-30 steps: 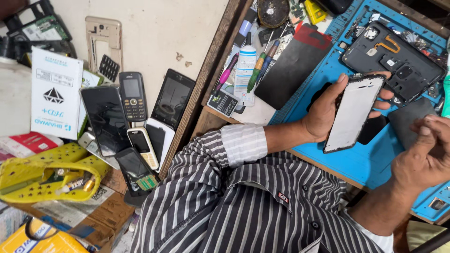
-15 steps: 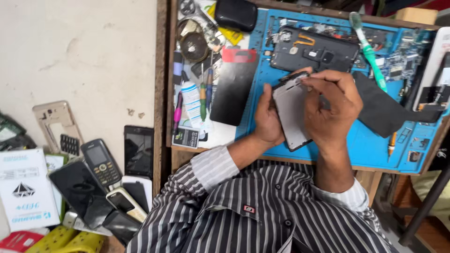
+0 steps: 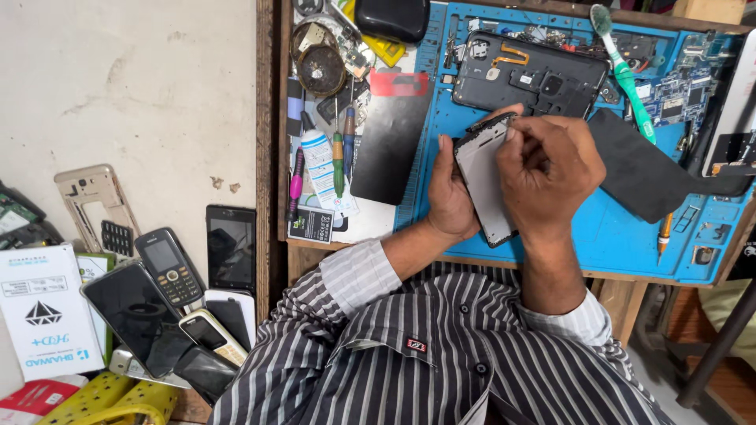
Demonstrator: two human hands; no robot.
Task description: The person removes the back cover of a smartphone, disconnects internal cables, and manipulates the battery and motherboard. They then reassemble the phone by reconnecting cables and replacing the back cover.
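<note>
— Item one, what's in the hands?

— A phone screen panel [image 3: 487, 179], pale back facing up, dark edge frame, held tilted above the blue work mat [image 3: 598, 228]. Left hand [image 3: 450, 193] clasps its left long edge, thumb up along the side. Right hand [image 3: 547, 173] lies over the right edge, fingers curled down at the upper corner, closed against the panel; whether they pinch a small tool there I cannot tell.

— On the mat?

— An opened black phone body [image 3: 531, 79] just beyond the hands, internals showing. A green-handled brush [image 3: 626, 75] to its right. A dark flat sheet [image 3: 654, 173] beside the right hand. A bare circuit board [image 3: 677, 90] near the far corner.

— Left of the mat?

— A black panel with a red tab [image 3: 392, 134], screwdrivers [image 3: 339, 153] in a row, a small white bottle [image 3: 319, 161].

— Off the bench?

— Old handsets [image 3: 169, 271] and loose screens [image 3: 231, 245] heaped at lower left, a white box [image 3: 43, 315], a gold phone frame [image 3: 90, 197].
</note>
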